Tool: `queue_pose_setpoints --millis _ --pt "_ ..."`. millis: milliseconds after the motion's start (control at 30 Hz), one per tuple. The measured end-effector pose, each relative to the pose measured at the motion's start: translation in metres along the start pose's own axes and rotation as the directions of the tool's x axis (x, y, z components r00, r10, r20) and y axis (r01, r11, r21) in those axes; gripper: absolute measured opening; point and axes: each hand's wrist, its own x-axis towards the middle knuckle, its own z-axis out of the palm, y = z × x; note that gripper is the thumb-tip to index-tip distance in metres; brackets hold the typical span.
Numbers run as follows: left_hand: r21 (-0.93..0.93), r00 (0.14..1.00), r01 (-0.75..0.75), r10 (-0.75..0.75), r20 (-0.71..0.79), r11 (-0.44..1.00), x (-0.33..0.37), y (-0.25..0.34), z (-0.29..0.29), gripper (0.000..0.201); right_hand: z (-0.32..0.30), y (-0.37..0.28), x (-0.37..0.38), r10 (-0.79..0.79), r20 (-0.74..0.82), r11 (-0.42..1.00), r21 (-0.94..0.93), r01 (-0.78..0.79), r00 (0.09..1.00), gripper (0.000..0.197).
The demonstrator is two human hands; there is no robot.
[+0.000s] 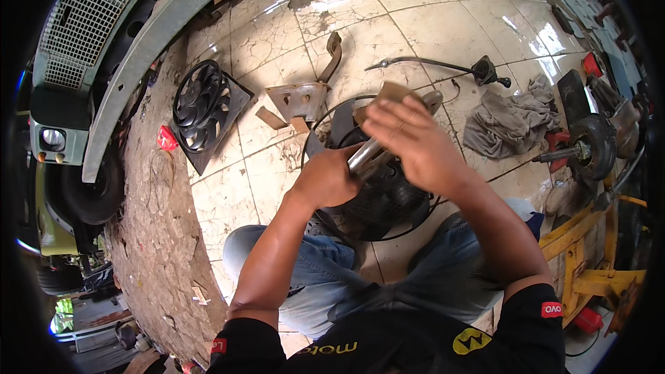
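Observation:
My left hand (329, 178) is closed around the lower end of a shiny metal bar (361, 159), which slants up to the right. The bar's rounded far end shows beyond my right hand (412, 142). My right hand lies over the bar with its fingers fairly straight, pressing a folded brown piece of sandpaper (393, 91) against it. Under both hands, between my legs, sits a round black fan (388, 208) with a wire guard, partly hidden by my hands and forearms.
A square-framed black fan (202, 107), a rusty metal bracket with a curved arm (299, 100) and a small brown block (271, 118) lie on the tiles. To the right are a grey rag (509, 121), a lever with a black rod (429, 62) and a yellow frame (575, 263). A vehicle's bumper (131, 69) stands left.

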Motion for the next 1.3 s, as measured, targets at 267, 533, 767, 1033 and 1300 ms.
queue_pose_setpoints --millis 267,533,767,1033,1300 --pt "-0.059 0.999 -0.02 0.018 -0.039 0.998 -0.001 -0.002 0.002 0.06 -0.002 0.031 0.002 0.427 -0.079 0.853 0.365 -0.372 0.901 0.048" --pt "-0.001 0.999 -0.03 0.03 -0.021 1.0 -0.004 0.005 0.004 0.064 0.017 0.015 0.01 0.306 -0.225 0.95 0.015 -0.311 0.925 0.037" --pt "0.008 1.0 -0.007 0.007 -0.022 1.0 -0.003 0.011 0.001 0.064 0.013 0.03 0.002 0.481 -0.178 0.876 0.047 -0.48 0.859 0.04" --pt "0.014 0.998 -0.039 0.04 -0.056 0.999 -0.003 0.004 0.008 0.064 0.002 0.028 -0.002 0.461 -0.097 0.883 -0.042 -0.467 0.882 0.076" --pt "-0.035 0.999 0.026 -0.027 -0.025 0.999 -0.001 0.013 0.006 0.039 -0.007 0.025 -0.002 0.418 -0.014 0.906 -0.071 -0.418 0.908 0.098"
